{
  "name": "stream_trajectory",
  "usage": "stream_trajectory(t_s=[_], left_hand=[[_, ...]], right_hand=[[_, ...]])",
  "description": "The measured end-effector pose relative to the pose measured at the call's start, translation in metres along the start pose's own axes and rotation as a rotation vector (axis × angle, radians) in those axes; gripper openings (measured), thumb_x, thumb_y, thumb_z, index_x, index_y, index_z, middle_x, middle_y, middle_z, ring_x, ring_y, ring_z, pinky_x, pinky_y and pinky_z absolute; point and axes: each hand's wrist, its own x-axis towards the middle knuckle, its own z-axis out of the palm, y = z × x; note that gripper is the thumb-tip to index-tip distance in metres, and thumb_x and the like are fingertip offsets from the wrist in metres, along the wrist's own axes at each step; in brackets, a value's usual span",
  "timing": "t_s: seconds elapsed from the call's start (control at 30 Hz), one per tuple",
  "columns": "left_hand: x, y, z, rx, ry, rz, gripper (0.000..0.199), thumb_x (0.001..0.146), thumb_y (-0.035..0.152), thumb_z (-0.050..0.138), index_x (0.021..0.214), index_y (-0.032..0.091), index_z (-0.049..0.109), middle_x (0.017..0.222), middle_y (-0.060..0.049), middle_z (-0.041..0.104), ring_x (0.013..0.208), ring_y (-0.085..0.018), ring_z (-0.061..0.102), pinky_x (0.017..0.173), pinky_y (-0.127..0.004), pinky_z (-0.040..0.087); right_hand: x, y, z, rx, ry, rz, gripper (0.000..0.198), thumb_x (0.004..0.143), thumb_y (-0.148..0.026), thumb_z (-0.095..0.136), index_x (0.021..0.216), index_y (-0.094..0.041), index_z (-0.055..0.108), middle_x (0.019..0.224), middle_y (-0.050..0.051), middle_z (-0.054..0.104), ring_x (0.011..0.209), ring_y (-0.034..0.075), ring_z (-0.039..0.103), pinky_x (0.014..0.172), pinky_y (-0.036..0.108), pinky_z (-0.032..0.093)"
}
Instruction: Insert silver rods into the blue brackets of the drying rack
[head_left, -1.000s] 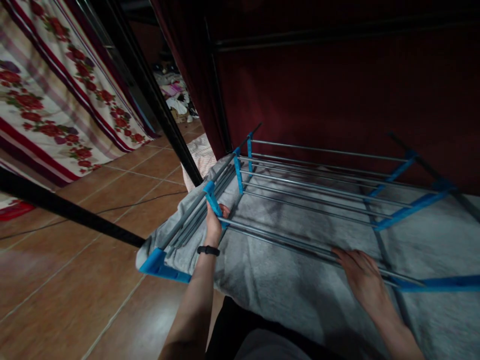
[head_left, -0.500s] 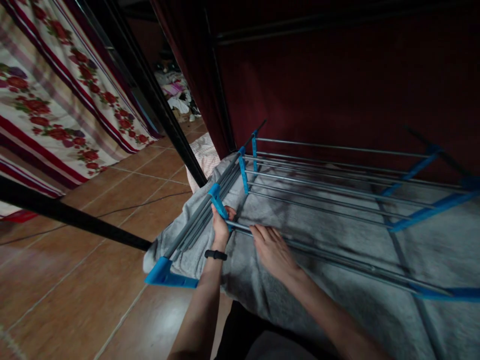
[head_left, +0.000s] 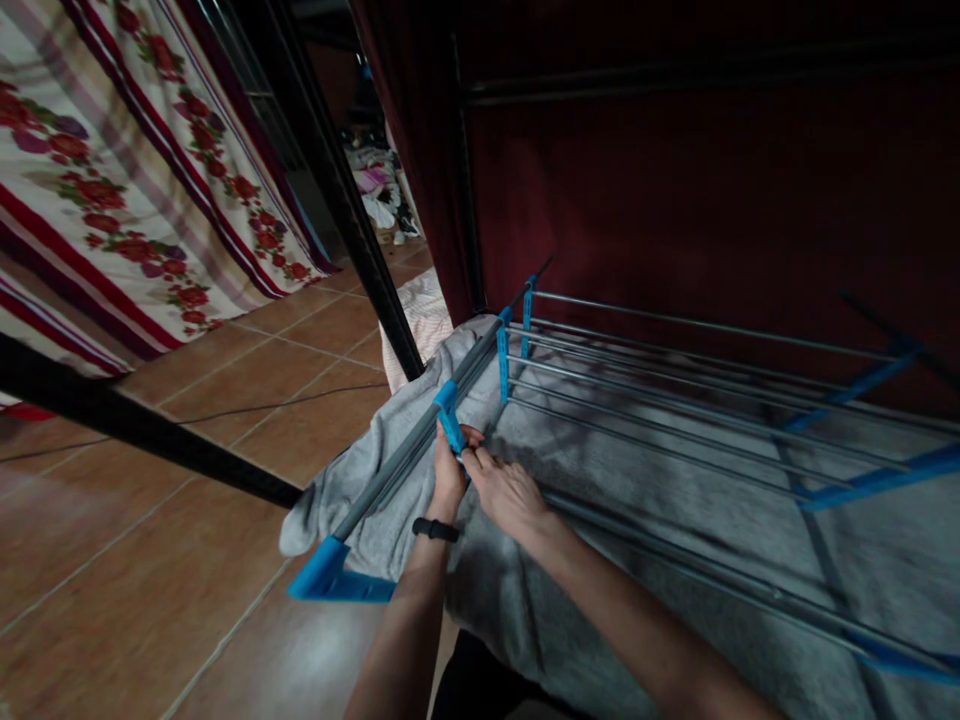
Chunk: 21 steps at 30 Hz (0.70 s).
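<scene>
Rods of slim grey metal already look fitted beyond the near blue plastic bracket, over grey fleece; left hand curls round that bracket, right hand bunches its fingers at its foot, pinch hidden, that joint's completion unclear.

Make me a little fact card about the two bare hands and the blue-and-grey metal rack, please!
Left hand: gripping a narrow blue plastic bracket
Right hand: fingers at the bracket's lower end
Rack: long grey metal bars, blue plastic end pieces
Under rack: soft-looking grey blanket
Wristband: black, left wrist
Far left: white curtain with red flowers and stripes
</scene>
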Motion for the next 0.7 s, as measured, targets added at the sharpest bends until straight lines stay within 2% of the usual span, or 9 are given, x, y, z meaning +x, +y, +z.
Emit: stream_trajectory(t_s=[0.27,0.5,0.7], left_hand=[[0.002,-0.002,0.000,-0.060,0.013,-0.032,0.073,0.089,0.079,0.036,0.061,0.018,0.065,0.059,-0.004,0.057,0.054,-0.013,0.050,0.055,-0.027,0.042],[0.003,-0.002,0.003,-0.054,0.038,-0.031,0.072,0.089,0.078,0.036,0.059,0.019,0.063,0.059,-0.005,0.058,0.052,-0.013,0.050,0.052,-0.027,0.040],[0.003,-0.001,0.003,-0.040,0.054,-0.032,0.069,0.089,0.077,0.040,0.057,0.020,0.061,0.056,-0.004,0.057,0.051,-0.014,0.049,0.049,-0.027,0.038]], right_hand=[[0.001,-0.002,-0.018,0.028,-0.125,0.025,0.043,0.102,-0.014,0.020,0.136,-0.021,0.046,0.125,0.013,0.066,0.093,0.022,0.074,0.078,0.035,0.055],[0.003,0.003,-0.023,0.122,-0.149,0.031,0.040,0.105,-0.023,0.020,0.132,-0.022,0.049,0.126,0.011,0.068,0.093,0.024,0.074,0.078,0.035,0.053],[0.012,0.015,-0.024,0.277,-0.228,0.024,0.035,0.106,-0.028,0.027,0.130,-0.023,0.052,0.121,0.009,0.072,0.103,0.022,0.072,0.079,0.031,0.049]])
